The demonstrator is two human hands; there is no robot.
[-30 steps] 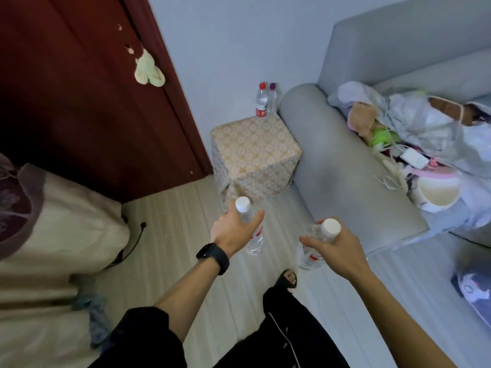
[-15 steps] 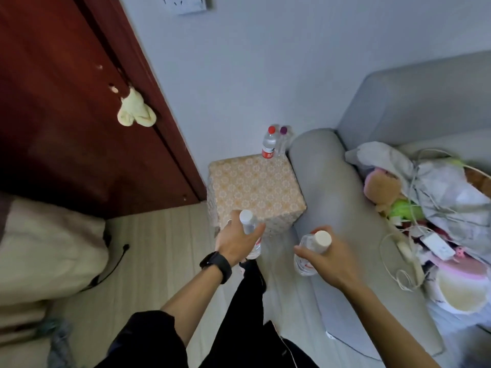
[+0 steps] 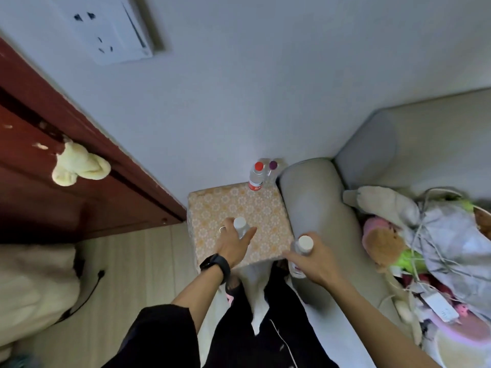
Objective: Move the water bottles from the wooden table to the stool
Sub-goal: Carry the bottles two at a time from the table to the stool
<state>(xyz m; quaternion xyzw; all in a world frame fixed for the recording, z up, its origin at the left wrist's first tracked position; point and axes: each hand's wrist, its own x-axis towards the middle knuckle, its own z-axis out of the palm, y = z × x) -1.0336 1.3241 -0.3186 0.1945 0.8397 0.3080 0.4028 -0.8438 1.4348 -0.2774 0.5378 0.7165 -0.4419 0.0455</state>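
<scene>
Approach to the stool, head view. Your left hand [image 3: 232, 244] is curled round the neck of a white-capped bottle, the left bottle [image 3: 240, 224], thumb on one side and fingers on the other. Your right hand [image 3: 312, 262] is wrapped likewise round the right bottle [image 3: 305, 244], just below its cap. Both bottles are upright and in the air.

A second ago both hands hung over the floor, well short of the stool [image 3: 265, 208]. Now the left bottle is above the near half of the patterned top. The right bottle is at the stool's near right corner, close to the sofa arm [image 3: 313, 203]. Whether either base touches the top cannot be told; your hands hide them.

A red-capped bottle [image 3: 256, 177] and a purple-capped bottle [image 3: 272, 166] stand at the stool's far edge, so part of the task appears done. The carry looks nearly over, and the set-down is judged to be next. The bare middle of the top offers room. Lower both bottles straight, since a tilted base may tip on the soft cover.
</scene>
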